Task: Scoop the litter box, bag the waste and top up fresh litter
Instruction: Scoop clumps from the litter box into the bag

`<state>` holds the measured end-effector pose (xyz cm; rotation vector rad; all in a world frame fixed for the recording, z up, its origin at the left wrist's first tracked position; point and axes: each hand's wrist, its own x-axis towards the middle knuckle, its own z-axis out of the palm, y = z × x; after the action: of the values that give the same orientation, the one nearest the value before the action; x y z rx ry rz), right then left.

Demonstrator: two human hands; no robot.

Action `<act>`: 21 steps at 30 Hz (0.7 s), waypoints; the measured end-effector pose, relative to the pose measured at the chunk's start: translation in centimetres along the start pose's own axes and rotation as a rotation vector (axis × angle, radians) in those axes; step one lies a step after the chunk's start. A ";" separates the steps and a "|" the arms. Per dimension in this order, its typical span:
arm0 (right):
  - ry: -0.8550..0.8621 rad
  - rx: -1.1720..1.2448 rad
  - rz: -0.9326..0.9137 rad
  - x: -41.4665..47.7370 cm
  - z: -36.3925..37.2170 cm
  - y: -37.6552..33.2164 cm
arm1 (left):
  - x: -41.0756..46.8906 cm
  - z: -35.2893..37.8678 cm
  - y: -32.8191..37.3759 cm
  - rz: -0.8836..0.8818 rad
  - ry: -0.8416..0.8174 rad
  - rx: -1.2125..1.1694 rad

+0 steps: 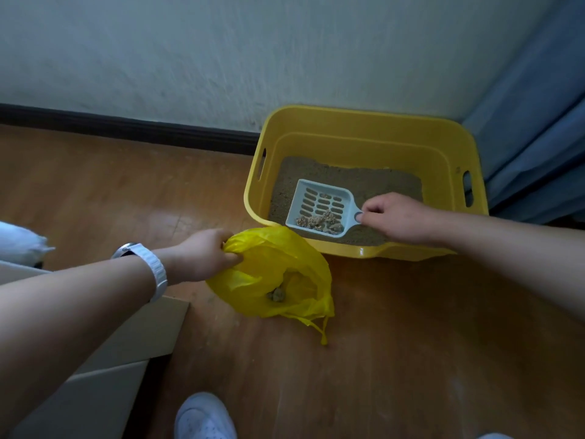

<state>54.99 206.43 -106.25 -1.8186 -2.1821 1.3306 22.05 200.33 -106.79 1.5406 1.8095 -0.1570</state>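
Right hand pinches the handle of the slotted scoop, which carries clumps above the sand in the yellow litter box. Left hand grips the rim of the thin yellow bag on the floor. The scoop likely handles as light and rigid, to be kept level; the bag is limp and needs its mouth held wide.

The wooden floor is brown and glossy, and a dark baseboard runs where it meets the wall. A yellow litter box stands on it in the far right corner, close to the wall. Just beside the box's near left corner, a yellow bag sags on the boards with its mouth open. A cardboard box sits at the left, and a white shoe stands at the near edge.
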 end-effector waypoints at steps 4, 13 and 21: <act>-0.112 -0.102 -0.127 -1.0 -0.1 -1.8 | 0.3 -0.3 -0.6 0.013 0.025 0.032; -0.365 -0.552 -0.157 -2.2 4.6 -4.8 | 0.5 -0.8 -1.7 0.013 0.009 0.105; -0.244 -0.505 -0.112 1.2 9.3 -6.0 | 0.1 -0.2 -4.2 0.065 -0.042 0.140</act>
<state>45.20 202.14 -109.22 -1.6929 -2.9187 1.0995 18.18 199.38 -108.25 1.6786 1.7446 -0.2878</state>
